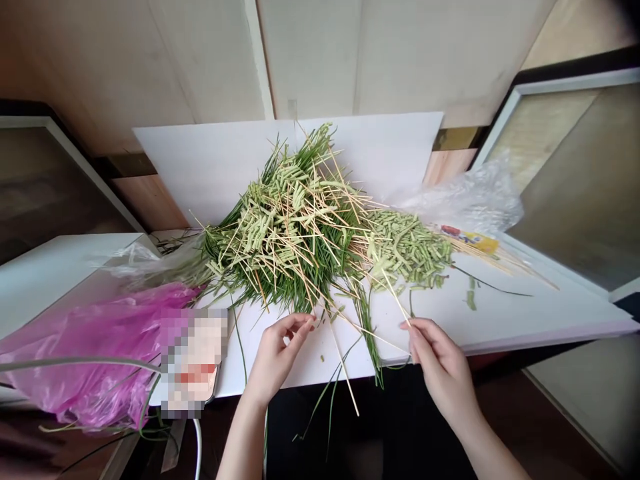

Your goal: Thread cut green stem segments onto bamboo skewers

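A loose heap [285, 227] of green grass blades, folded and threaded onto thin wooden skewers, lay at the middle of a white board [500, 313]. It looked light and springy, with soft blades that might tear and stiff, thin skewers that might snap; the bare skewer ends seemed the safest hold. The right hand [443, 363] pinched one such skewer [395, 298] narrowly at the heap's near edge. The left hand [277, 357] was also narrowed, its fingertips at the heap, but what they held could not be told. To the left lay a pink plastic bag [85, 347] and a pixelated object [193, 360]; to the right, a clear plastic bag [465, 200] and a skewer packet [470, 241]. An upright white sheet [215, 173] stood before a wooden wall [150, 67].
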Available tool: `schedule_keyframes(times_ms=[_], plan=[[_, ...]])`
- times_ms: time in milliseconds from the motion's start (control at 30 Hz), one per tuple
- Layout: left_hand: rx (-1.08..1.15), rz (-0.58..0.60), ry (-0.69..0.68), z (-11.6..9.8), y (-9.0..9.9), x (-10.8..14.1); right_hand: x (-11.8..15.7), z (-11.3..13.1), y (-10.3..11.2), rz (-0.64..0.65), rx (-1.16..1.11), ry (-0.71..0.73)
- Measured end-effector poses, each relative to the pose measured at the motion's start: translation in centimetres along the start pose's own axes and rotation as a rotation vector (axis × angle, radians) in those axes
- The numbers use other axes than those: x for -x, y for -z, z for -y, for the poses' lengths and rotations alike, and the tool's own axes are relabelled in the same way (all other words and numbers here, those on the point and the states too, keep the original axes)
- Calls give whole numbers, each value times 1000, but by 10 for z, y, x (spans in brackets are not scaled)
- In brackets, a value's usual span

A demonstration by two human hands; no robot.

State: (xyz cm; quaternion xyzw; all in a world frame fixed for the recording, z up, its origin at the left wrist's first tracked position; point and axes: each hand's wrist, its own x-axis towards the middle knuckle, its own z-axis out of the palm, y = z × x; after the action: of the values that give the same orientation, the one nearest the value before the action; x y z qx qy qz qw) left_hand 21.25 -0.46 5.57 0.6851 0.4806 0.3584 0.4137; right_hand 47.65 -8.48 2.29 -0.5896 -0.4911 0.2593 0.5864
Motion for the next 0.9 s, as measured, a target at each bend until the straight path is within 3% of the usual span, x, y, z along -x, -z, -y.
schedule_keyframes(times_ms=[200,367,567,733,900], plan=[[-11,-68,-10,6,16,-2,-41,27,-27,-78,-116,152],[2,-101,4,11,27,-2,-77,76,-35,-161,-152,328],[5,-127,-9,13,34,2,-162,130,-62,-199,-39,492],[-7,-166,-15,5,39,6,-233,130,-110,-68,244,398],[13,-191,-23,1,44,6,-242,100,-136,140,507,309]])
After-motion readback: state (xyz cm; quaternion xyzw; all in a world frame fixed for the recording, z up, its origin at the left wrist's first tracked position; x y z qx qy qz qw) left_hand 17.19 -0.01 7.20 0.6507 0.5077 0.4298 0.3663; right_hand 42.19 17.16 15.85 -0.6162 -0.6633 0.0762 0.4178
